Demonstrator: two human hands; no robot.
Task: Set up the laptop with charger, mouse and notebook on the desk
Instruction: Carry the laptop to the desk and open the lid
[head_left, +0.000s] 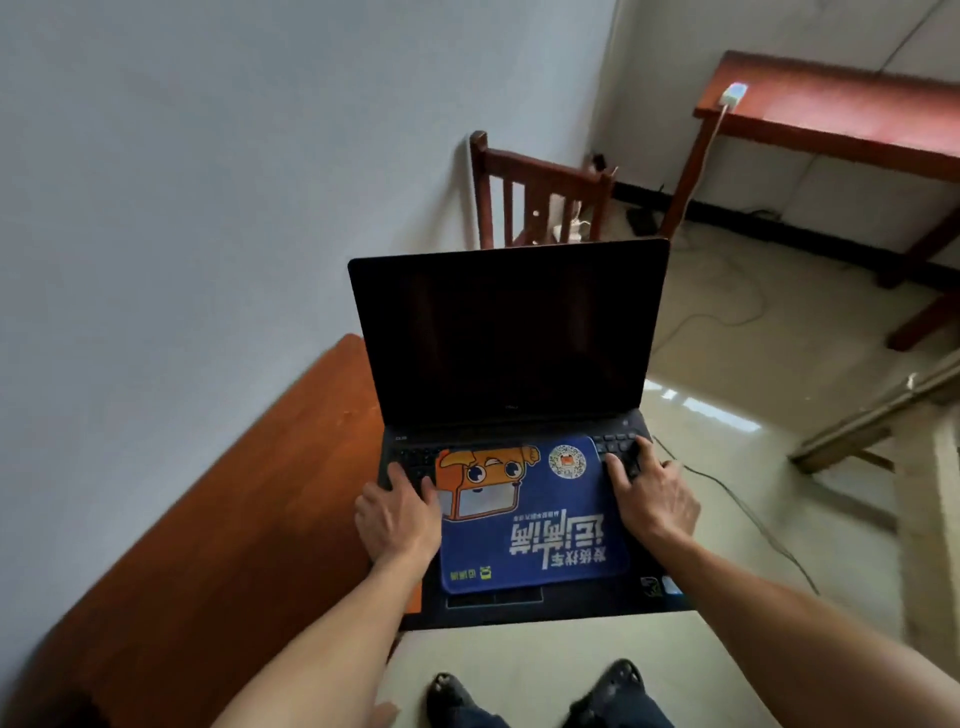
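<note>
I carry an open black laptop (509, 338) with a dark screen, held just right of the brown wooden desk (234, 519), partly over the floor. A blue mouse pad (535, 540) with an orange cartoon figure lies across its keyboard. My left hand (397, 514) grips the laptop's left side and my right hand (649, 493) grips its right side, fingers resting on the keys. A thin dark cable (737, 499) trails from the laptop's right side down to the floor. An orange edge (415, 597) peeks out under the laptop's left corner; I cannot tell what it is.
A wooden chair (540, 192) stands against the wall behind the laptop. At the back right is a red-brown table (831, 114) with a white adapter (732, 94) on it, its cord hanging to the tiled floor. My shoes (618, 680) show below.
</note>
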